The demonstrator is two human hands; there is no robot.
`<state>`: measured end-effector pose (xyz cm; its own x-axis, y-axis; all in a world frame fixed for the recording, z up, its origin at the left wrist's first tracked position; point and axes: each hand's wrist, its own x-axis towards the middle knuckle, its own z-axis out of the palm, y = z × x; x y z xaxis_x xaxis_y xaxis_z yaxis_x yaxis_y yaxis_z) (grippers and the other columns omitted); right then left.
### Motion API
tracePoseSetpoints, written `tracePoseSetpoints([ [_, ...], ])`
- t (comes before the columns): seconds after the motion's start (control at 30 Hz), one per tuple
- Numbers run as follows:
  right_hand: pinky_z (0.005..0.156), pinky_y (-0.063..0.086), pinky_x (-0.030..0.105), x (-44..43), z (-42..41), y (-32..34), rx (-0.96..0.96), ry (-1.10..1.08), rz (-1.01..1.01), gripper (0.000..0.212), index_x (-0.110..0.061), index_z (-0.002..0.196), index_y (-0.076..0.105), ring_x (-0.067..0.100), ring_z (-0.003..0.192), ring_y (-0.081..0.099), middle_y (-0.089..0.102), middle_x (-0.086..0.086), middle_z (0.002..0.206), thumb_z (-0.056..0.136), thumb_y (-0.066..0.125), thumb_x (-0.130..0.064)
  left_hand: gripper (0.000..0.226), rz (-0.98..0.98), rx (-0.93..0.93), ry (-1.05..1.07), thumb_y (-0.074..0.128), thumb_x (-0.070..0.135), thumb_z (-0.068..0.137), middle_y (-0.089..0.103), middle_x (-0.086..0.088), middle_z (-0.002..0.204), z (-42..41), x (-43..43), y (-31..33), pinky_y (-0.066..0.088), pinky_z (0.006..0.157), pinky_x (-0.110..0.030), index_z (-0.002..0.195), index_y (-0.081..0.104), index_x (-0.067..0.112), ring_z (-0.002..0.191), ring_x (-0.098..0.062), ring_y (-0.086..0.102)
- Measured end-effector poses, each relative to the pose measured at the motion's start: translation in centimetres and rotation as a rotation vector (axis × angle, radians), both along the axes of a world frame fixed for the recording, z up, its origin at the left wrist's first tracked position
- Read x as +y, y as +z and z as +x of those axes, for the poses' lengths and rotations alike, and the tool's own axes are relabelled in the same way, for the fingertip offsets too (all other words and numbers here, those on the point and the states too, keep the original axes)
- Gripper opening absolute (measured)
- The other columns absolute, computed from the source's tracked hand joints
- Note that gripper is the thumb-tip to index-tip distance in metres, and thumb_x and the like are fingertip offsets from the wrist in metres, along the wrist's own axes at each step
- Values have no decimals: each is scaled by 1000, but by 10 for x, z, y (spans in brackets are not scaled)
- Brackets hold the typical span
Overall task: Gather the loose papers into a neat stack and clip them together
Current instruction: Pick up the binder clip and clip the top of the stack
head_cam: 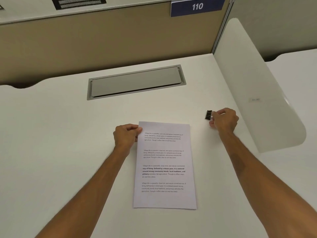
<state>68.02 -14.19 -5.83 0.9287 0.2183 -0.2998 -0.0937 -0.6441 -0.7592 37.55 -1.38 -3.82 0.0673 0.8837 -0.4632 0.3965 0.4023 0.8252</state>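
Note:
A stack of white printed papers (164,169) lies squared up on the white desk (68,134), its long side running away from me. My left hand (127,134) pinches the stack's top left corner between thumb and fingers. To the right of the papers, my right hand (223,120) grips a small black binder clip (208,115) by its wire handles. The clip is just above the desk surface, apart from the papers.
A grey cable-port flap (136,82) is set into the desk behind the papers. A tan partition wall (103,40) with a blue "110" sign (197,6) closes the back. A translucent white divider panel (257,93) stands along the right side.

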Motion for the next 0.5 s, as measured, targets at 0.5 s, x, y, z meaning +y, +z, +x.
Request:
tracePoseSetpoints([
  [0.5, 80, 62, 40, 43, -64, 59, -44, 683, 317, 17, -10, 87, 63, 22, 83, 75, 75, 7, 94, 78, 78, -10, 21, 66, -3, -6, 82, 6, 78, 76, -2, 78, -2, -11, 12, 64, 75, -45, 71, 73, 23, 82, -35, 75],
])
